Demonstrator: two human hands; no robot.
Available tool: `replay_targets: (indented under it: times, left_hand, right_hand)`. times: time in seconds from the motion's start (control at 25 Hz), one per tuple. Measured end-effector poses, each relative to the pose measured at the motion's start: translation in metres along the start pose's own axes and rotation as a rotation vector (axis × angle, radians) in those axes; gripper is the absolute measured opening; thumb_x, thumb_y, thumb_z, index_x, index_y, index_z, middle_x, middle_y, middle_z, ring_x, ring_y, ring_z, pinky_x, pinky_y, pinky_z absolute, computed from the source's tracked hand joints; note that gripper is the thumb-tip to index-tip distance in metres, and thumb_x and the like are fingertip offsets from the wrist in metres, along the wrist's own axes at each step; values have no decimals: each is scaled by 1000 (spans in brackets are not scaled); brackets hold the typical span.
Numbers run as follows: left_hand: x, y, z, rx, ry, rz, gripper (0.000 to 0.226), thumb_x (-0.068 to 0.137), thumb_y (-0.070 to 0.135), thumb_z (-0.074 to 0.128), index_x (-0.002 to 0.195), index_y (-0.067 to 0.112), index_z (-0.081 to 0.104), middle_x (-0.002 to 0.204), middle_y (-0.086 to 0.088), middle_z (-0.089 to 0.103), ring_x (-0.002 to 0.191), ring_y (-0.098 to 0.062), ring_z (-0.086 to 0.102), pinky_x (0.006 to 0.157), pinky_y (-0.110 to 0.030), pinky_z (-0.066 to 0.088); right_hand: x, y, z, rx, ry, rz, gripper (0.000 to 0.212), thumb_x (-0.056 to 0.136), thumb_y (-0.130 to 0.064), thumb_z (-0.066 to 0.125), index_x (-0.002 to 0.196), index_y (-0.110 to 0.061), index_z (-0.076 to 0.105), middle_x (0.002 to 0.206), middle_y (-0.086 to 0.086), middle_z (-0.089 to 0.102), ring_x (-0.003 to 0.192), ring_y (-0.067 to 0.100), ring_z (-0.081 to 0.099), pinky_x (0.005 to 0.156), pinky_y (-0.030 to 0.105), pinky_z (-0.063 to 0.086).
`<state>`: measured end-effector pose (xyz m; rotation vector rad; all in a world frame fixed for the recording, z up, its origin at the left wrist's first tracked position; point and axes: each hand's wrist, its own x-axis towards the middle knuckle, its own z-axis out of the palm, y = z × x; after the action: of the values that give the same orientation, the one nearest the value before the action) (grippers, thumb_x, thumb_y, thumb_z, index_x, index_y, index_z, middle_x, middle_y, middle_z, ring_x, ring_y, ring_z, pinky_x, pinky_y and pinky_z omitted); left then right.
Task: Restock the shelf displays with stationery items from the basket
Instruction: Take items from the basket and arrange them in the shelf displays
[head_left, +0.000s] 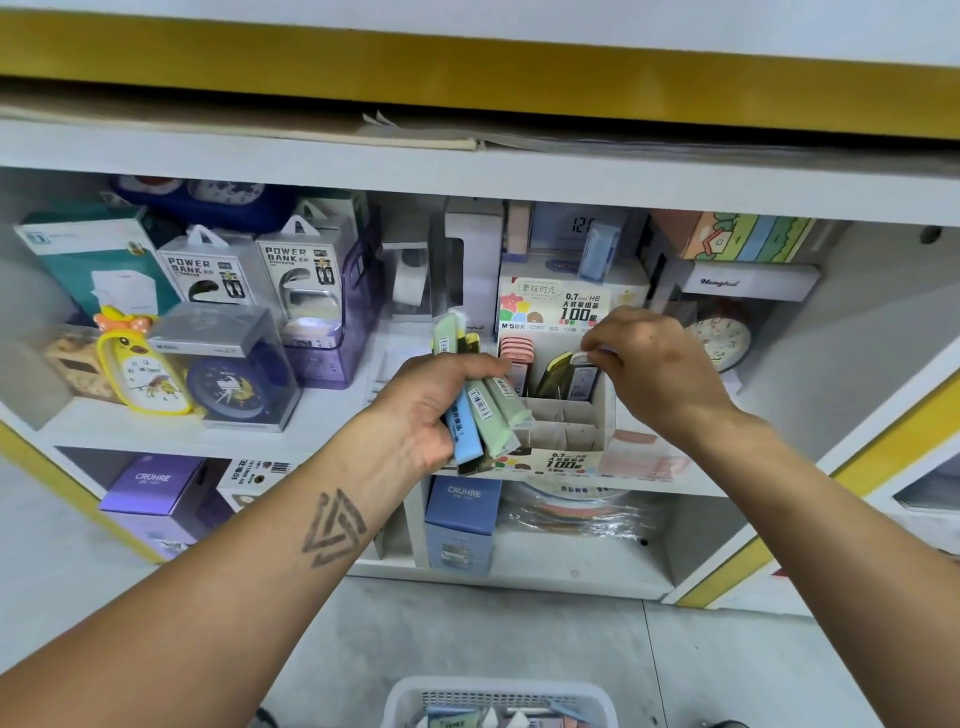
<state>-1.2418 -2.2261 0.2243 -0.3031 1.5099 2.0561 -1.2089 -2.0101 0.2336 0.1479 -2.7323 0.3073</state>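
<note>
Pastel lead cases (480, 410) fill my left grip (431, 410); my right grip (649, 364) pinches one case (582, 371) into the display box (566, 415). Most compartments look empty, and the basket (498, 701) holds more.

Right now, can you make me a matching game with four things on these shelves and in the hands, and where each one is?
Things:
1. bundle of lead cases
2. yellow duck clock
3. white basket
4. single lead case

Places:
A. on the floor below
B. in the left hand
C. left end of the shelf
D. pinched by the right hand over the display box

Pairs: 1-B, 2-C, 3-A, 4-D
</note>
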Motion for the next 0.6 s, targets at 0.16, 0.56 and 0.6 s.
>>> replay_targets:
  times: [0.16,0.56,0.6]
  left_hand:
    - [-4,0,1,19,-9,6,17,68,1,81,79,7,69,68,-12,69,57,-26,67,55,-40,60]
    - [-13,2,-3,55,-48,73,13,75,-5,77,83,3,70,68,-13,71,55,-23,69,56,-35,59]
    - [-13,2,-4,63,-53,83,13,75,-5,77,82,3,70,67,-12,71,55,-22,69,56,-34,59]
  right_hand:
    - [3,-11,4,-36,10,-73,22,93,-14,65,113,-14,72,113,2,66,108,27,58,78,44,54]
    - [12,-27,22,80,67,-11,10,93,-20,68,96,-12,63,84,5,69,78,29,60,61,36,47]
    - [11,-28,22,30,68,-25,8,94,-19,66,95,-11,66,86,5,69,82,29,60,61,36,47]
